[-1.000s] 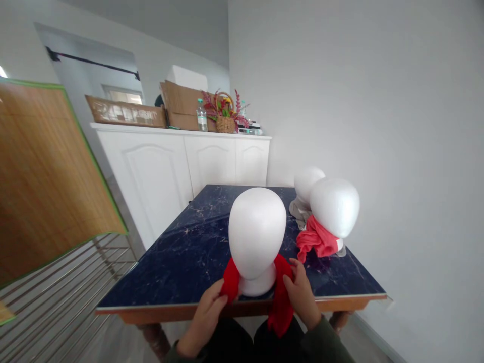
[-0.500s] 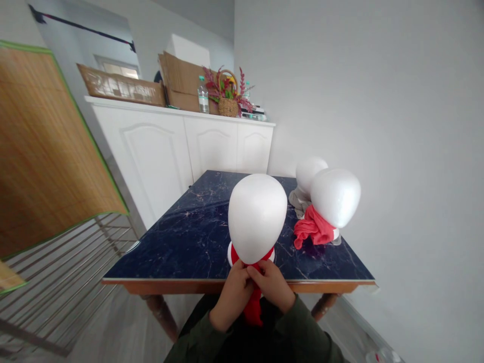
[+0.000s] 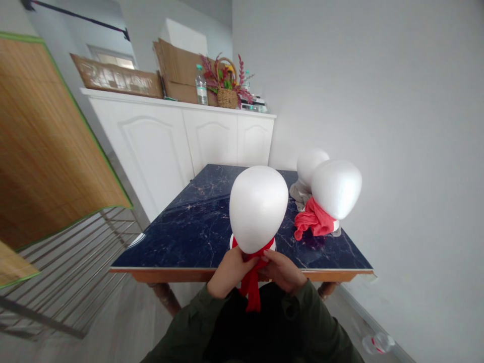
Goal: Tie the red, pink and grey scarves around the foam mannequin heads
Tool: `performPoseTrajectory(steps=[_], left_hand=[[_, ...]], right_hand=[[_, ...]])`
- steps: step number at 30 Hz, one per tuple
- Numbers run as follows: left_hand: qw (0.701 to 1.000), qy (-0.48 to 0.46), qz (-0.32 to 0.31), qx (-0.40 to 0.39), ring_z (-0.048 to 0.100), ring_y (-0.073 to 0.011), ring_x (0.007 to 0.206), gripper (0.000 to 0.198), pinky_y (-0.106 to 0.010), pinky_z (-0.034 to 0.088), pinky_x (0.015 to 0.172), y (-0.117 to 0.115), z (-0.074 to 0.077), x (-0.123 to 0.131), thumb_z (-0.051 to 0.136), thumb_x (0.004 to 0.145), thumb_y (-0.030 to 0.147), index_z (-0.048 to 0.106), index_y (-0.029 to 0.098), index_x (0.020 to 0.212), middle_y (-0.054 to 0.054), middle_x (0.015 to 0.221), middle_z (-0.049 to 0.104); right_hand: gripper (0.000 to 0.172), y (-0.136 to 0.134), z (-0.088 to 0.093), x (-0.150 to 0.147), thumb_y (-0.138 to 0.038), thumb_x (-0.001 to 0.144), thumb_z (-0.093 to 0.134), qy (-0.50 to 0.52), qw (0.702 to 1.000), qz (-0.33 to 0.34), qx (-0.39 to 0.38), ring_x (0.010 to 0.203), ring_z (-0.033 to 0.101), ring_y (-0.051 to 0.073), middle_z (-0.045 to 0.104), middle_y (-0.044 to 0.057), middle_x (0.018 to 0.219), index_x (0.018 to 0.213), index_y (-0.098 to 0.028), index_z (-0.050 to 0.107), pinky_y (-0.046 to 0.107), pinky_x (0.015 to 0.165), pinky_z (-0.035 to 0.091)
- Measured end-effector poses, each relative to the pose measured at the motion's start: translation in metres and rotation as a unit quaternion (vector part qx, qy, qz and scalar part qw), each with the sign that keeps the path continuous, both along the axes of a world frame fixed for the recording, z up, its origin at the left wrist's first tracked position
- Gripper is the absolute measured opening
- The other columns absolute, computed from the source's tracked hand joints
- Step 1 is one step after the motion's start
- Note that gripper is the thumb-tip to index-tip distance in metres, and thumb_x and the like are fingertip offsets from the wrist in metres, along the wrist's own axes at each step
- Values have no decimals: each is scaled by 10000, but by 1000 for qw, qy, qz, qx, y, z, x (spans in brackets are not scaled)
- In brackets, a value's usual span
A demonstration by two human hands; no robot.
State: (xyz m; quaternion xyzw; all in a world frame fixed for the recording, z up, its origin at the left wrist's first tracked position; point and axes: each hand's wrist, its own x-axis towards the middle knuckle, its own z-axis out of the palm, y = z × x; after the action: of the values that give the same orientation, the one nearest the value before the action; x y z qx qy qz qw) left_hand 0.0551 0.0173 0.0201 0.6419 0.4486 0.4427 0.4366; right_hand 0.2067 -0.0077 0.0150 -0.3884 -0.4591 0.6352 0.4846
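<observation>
1. The left hand [image 3: 228, 269] was closed on the red scarf [image 3: 252, 292] under the foam head [image 3: 258, 209].
2. The scarf wrapped the head's neck at the table's [image 3: 181, 237] near edge, with its ends hanging down.
3. The right hand [image 3: 282, 271] pinched the scarf too.

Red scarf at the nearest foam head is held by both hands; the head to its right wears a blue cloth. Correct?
No. In the head view that cloth is coral pink, not blue; left hand and right hand do hold the red scarf.

left hand [image 3: 227, 269] + right hand [image 3: 282, 269]: gripping red scarf [image 3: 252, 285] | foam head [image 3: 258, 207] above
</observation>
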Motion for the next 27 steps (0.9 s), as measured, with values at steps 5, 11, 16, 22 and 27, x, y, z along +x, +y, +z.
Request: performPoseTrajectory(steps=[5,11,16,22,27], left_hand=[[996,77,9,34,592,-281,834,201,-321,378,796,2,-1,-3,654,575,89,676,194,745,-87,786,658],[983,-140,-27,-115,594,-199,752,144,-278,442,715,12,-4,-8,609,667,138,621,161,808,-49,770,659],[808,-438,-68,-387,576,-100,534,68,-203,480,555,22,-1,-25,486,786,128,538,124,743,-4,604,602],[697,-559,-79,-443,615,-98,559,138,-212,534,623,5,3,-30,412,850,131,532,105,787,-22,615,605],[727,-571,-98,-369,645,-182,870,237,-322,517,806,-24,3,-4,379,861,126,554,112,1020,-91,896,671]], right_hand=[[294,-1,1,1,-429,694,640,70,994,56,-60,770,588,171,633,37,737,783,-150,612,319,757,438],[320,8,-18,6,-407,615,695,64,991,-95,-65,648,575,145,631,15,716,773,-156,575,287,656,438],[210,11,-42,14,-324,664,599,-138,960,-236,55,486,403,103,442,-71,525,648,-208,425,231,481,311],[158,9,-39,16,-213,667,520,-356,867,-318,144,512,377,127,388,-66,523,604,-225,375,257,518,275],[85,4,-27,-10,-158,685,491,-329,879,-302,169,571,442,139,466,-37,595,644,-215,442,261,554,343]])
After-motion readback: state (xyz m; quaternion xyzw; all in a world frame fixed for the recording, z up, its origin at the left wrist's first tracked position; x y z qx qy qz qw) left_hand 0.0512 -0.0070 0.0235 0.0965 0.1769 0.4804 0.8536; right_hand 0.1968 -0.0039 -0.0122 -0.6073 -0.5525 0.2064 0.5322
